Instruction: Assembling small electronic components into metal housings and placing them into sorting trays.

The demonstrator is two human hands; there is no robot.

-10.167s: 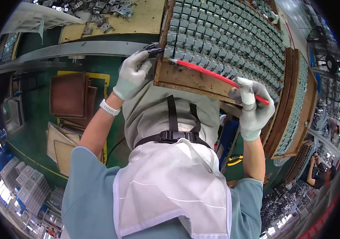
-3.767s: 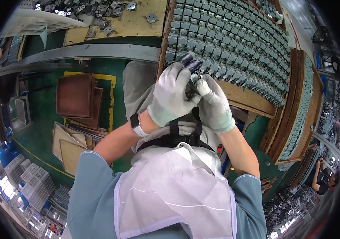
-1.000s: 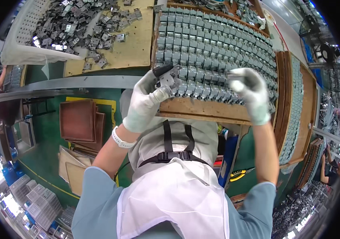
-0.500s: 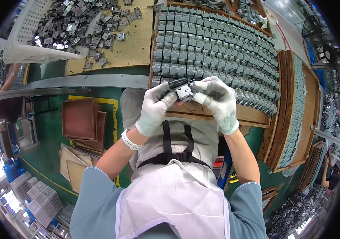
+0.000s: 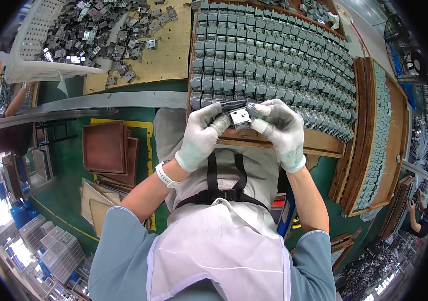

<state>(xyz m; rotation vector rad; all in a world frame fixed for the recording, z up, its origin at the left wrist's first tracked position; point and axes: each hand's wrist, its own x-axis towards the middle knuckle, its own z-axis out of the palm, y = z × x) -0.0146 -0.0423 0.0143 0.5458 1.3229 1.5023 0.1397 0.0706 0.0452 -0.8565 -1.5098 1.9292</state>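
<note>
- Left hand (image 5: pixel 201 135) and right hand (image 5: pixel 281 128), both gloved, meet over the near edge of the wooden tray (image 5: pixel 319 145).
- Each grip is clamped on one small metal part (image 5: pixel 240 118); fingers hide its sides.
- Loose parts (image 5: pixel 98 30) behind blur together.

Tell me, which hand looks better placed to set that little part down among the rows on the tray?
Probably the right hand: it pinches the part and lies over the tray, beside the filled rows. The left hand grips the part's other end.
</note>
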